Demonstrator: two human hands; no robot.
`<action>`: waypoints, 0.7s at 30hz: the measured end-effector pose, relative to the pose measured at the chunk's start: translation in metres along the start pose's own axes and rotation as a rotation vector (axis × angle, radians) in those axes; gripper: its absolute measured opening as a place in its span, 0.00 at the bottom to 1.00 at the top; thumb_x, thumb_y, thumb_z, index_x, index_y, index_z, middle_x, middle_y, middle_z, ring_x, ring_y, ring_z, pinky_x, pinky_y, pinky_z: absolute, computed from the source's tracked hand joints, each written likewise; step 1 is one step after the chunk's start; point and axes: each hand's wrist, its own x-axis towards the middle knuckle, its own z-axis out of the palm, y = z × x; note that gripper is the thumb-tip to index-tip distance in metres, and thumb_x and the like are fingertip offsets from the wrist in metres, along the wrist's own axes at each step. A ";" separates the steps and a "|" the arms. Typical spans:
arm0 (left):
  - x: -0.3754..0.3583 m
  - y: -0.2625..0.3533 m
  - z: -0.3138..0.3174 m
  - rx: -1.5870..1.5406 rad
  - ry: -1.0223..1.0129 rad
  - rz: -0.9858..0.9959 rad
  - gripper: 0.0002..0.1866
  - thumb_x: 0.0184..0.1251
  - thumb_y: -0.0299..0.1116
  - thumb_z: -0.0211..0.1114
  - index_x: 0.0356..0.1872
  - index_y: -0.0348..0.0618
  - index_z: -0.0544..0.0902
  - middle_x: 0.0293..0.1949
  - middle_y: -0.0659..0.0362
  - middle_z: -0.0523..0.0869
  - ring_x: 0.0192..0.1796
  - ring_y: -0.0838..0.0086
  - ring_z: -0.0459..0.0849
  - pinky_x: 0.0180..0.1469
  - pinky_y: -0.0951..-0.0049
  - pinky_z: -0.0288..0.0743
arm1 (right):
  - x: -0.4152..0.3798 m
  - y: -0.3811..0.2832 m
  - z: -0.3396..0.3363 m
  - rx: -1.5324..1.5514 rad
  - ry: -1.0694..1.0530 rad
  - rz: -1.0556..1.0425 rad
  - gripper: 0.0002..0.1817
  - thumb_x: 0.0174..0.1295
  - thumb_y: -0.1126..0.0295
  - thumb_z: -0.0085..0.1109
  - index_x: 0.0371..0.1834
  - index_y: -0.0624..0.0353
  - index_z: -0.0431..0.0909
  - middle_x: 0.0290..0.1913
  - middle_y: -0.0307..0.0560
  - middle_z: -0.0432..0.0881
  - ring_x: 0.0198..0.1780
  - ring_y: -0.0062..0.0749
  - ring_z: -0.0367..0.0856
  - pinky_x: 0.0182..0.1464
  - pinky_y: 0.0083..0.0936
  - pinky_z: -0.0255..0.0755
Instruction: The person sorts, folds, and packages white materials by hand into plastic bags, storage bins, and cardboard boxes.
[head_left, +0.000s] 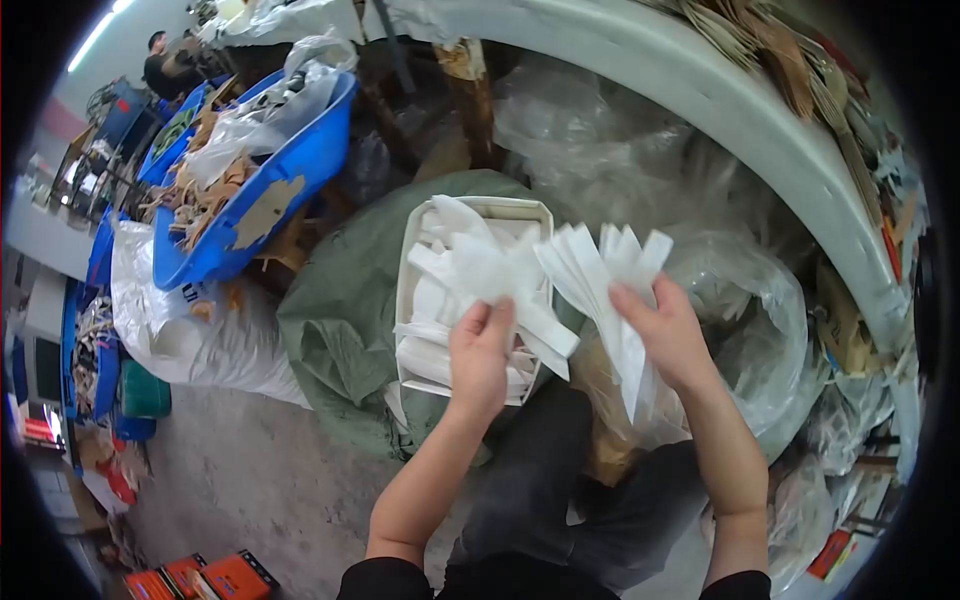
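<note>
The left hand (482, 355), thumb pressed down on fingers, pinches a fanned bunch of flat, white, fabric-like strips (470, 262) above the off-white rectangular box (510, 205), the strips' ends crossing its right edge. Beyond that edge, the right hand (662, 325) pinches a second splayed white bunch (598, 275). Smooth white pieces inside are partly hidden; the wrinkled dark-green woven sheet (345, 310) lies beneath. Fingertips under both bunches are hidden.

No text can be read. Dark marks, perhaps print, show on the white sack (190, 345) just below the blue tub (225, 245) (a few strokes, too blurred to make out); the orange-red boxes (235, 580) show nothing legible.
</note>
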 end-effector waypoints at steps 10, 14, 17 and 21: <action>-0.021 0.021 -0.047 0.071 0.357 0.223 0.21 0.76 0.24 0.60 0.65 0.32 0.67 0.49 0.49 0.84 0.42 0.72 0.84 0.45 0.74 0.82 | 0.146 -0.005 0.118 -0.571 -0.201 -0.239 0.28 0.67 0.59 0.64 0.64 0.70 0.75 0.59 0.56 0.82 0.56 0.41 0.82 0.59 0.34 0.76; -0.023 0.022 -0.048 0.103 0.380 0.218 0.22 0.76 0.24 0.60 0.66 0.31 0.66 0.51 0.48 0.83 0.45 0.69 0.84 0.47 0.72 0.82 | 0.129 0.004 0.112 -0.676 -0.172 -0.373 0.29 0.71 0.57 0.60 0.67 0.66 0.74 0.68 0.59 0.76 0.68 0.47 0.75 0.69 0.39 0.69; -0.016 0.024 -0.045 0.107 0.228 0.125 0.24 0.77 0.24 0.59 0.69 0.30 0.64 0.58 0.43 0.81 0.56 0.63 0.83 0.55 0.69 0.81 | 0.112 0.011 0.109 -0.466 -0.492 -0.367 0.28 0.75 0.55 0.54 0.71 0.61 0.73 0.77 0.58 0.66 0.79 0.50 0.62 0.77 0.41 0.59; -0.014 0.010 -0.043 -0.002 0.225 0.238 0.28 0.75 0.22 0.60 0.72 0.31 0.63 0.68 0.38 0.72 0.69 0.57 0.73 0.68 0.66 0.71 | 0.102 -0.002 0.110 -0.519 -0.501 -0.556 0.27 0.77 0.56 0.48 0.74 0.57 0.70 0.81 0.56 0.60 0.82 0.52 0.52 0.80 0.48 0.51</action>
